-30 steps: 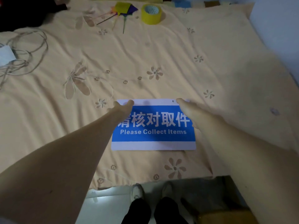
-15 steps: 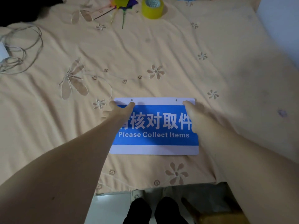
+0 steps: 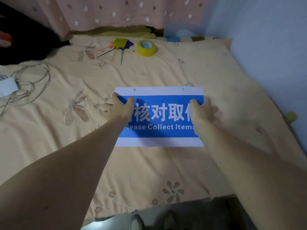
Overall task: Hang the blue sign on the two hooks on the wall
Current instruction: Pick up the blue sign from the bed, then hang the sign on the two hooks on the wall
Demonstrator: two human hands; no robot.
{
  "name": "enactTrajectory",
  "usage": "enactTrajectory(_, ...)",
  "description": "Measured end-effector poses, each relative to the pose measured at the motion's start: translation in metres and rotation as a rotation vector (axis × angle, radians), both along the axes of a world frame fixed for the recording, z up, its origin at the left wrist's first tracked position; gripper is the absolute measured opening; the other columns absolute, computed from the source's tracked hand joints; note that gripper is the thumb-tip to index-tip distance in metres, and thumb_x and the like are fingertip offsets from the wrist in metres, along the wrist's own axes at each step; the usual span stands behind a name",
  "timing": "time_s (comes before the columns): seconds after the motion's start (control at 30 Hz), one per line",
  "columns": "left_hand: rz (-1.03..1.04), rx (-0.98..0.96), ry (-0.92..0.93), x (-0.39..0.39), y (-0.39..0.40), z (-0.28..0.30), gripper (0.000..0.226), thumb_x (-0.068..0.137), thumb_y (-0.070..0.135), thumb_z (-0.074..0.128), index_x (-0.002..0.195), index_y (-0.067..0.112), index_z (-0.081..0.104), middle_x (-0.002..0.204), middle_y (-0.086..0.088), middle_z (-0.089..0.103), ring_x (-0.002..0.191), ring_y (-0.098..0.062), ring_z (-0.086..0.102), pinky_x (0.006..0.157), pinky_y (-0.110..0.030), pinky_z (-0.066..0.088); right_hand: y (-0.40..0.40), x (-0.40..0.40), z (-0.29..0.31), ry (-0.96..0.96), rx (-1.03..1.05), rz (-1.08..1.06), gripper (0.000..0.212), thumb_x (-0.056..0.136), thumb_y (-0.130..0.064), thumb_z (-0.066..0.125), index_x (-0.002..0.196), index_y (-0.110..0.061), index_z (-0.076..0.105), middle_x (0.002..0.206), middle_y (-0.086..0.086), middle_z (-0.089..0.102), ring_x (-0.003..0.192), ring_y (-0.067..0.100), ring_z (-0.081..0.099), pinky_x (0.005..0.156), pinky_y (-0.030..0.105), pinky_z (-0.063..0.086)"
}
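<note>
Head view: blue sign (image 3: 159, 117), on the bed (image 3: 149, 171) near its middle, two holes along top edge. Left hand (image 3: 120, 107) grips its left edge, right hand (image 3: 201, 110) its right edge. Yellow tape roll (image 3: 146, 48) well beyond.

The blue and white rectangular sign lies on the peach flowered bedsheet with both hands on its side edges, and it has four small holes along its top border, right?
Not quite. The head view shows two small holes along the top border of the blue and white rectangular sign, not four. The rest holds: it lies on the peach flowered bedsheet, with the left hand and right hand on its side edges.
</note>
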State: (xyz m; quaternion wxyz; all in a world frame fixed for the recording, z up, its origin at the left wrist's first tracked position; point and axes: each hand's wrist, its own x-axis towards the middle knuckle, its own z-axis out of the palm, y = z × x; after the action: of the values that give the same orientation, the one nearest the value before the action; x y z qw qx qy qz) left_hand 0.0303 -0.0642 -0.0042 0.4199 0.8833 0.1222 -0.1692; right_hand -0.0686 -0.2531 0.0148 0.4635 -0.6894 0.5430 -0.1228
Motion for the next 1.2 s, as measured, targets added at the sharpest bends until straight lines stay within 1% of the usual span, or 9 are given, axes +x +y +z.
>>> enactTrajectory(0.1, -0.024, -0.115, -0.065, 0.005, -0.014, 0.038, 0.076, 0.07, 0.057, 0.039, 0.141, 0.031, 0.031, 0.136, -0.018, 0.039, 0.122, -0.041, 0.041, 0.051, -0.03, 0.035, -0.014, -0.009, 0.037, -0.103, -0.018, -0.05, 0.039, 0.085, -0.03, 0.046, 0.12, -0.016, 0.055, 0.127, 0.007, 0.039, 0.111, 0.038, 0.055, 0.091, 0.051, 0.053)
enactTrajectory(0.2, -0.066, -0.164, -0.181, 0.003, -0.035, 0.083, 0.066, 0.082, 0.051, 0.044, 0.143, 0.029, 0.033, 0.141, -0.016, 0.034, 0.124, -0.038, 0.038, 0.05, -0.028, 0.032, -0.027, -0.024, 0.077, -0.213, -0.041, -0.099, 0.039, 0.086, -0.027, 0.049, 0.123, -0.02, 0.051, 0.128, 0.006, 0.039, 0.113, 0.035, 0.053, 0.087, 0.049, 0.055)
enactTrajectory(0.3, -0.159, -0.307, -0.279, -0.006, -0.059, 0.128, 0.072, 0.086, 0.049, 0.046, 0.152, 0.03, 0.023, 0.145, -0.011, 0.042, 0.097, -0.023, 0.054, 0.069, -0.034, 0.043, -0.039, -0.044, 0.121, -0.31, -0.1, -0.178, 0.041, 0.085, -0.029, 0.055, 0.125, -0.024, 0.048, 0.125, 0.005, 0.038, 0.114, 0.032, 0.052, 0.085, 0.048, 0.057)
enactTrajectory(0.33, -0.19, -0.342, -0.31, -0.01, -0.068, 0.142, 0.075, 0.087, 0.049, 0.047, 0.153, 0.029, 0.019, 0.147, -0.012, 0.041, 0.098, -0.024, 0.056, 0.08, -0.038, 0.045, -0.044, -0.051, 0.135, -0.331, -0.124, -0.204, 0.041, 0.084, -0.03, 0.056, 0.124, -0.024, 0.048, 0.122, 0.004, 0.038, 0.114, 0.031, 0.051, 0.085, 0.047, 0.056)
enactTrajectory(0.4, -0.223, -0.353, -0.341, -0.024, -0.084, 0.173, 0.08, 0.084, 0.052, 0.048, 0.155, 0.032, 0.015, 0.154, -0.015, 0.029, 0.128, -0.038, 0.041, 0.098, -0.046, 0.04, -0.053, -0.068, 0.163, -0.365, -0.169, -0.244, 0.046, 0.083, -0.033, 0.059, 0.126, -0.024, 0.046, 0.121, 0.003, 0.036, 0.115, 0.03, 0.049, 0.086, 0.048, 0.055)
enactTrajectory(0.47, -0.253, -0.31, -0.402, -0.041, -0.101, 0.2, 0.08, 0.082, 0.053, 0.049, 0.153, 0.034, 0.017, 0.152, -0.014, 0.023, 0.137, -0.042, 0.025, 0.101, -0.05, 0.033, -0.063, -0.088, 0.191, -0.39, -0.232, -0.281, 0.057, 0.08, -0.036, 0.062, 0.133, -0.024, 0.042, 0.128, 0.005, 0.036, 0.118, 0.029, 0.044, 0.088, 0.05, 0.053)
enactTrajectory(0.63, -0.4, -0.391, -0.464, -0.076, -0.143, 0.251, 0.085, 0.071, 0.056, 0.054, 0.148, 0.034, 0.025, 0.144, -0.015, 0.026, 0.135, -0.042, 0.025, 0.104, -0.051, 0.032, -0.082, -0.138, 0.25, -0.4, -0.399, -0.363, 0.076, 0.072, -0.037, 0.072, 0.138, -0.022, 0.037, 0.13, 0.006, 0.034, 0.119, 0.028, 0.036, 0.097, 0.052, 0.046)
enactTrajectory(0.97, -0.617, -0.57, -0.611, -0.197, -0.235, 0.328, 0.075, 0.078, 0.047, 0.059, 0.144, 0.025, 0.03, 0.136, -0.015, 0.028, 0.131, -0.037, 0.025, 0.084, -0.038, 0.03, -0.126, -0.291, 0.328, -0.45, -0.666, -0.555, 0.081, 0.063, -0.031, 0.075, 0.136, -0.024, 0.04, 0.132, 0.004, 0.035, 0.122, 0.027, 0.036, 0.097, 0.048, 0.044)
enactTrajectory(1.2, -0.742, -0.701, -0.623, -0.307, -0.308, 0.373, 0.085, 0.076, 0.05, 0.06, 0.15, 0.029, 0.023, 0.136, -0.013, 0.028, 0.13, -0.034, 0.025, 0.081, -0.037, 0.034, -0.157, -0.409, 0.369, -0.426, -0.833, -0.742, 0.084, 0.065, -0.034, 0.076, 0.138, -0.026, 0.035, 0.131, 0.004, 0.036, 0.12, 0.024, 0.039, 0.095, 0.05, 0.047)
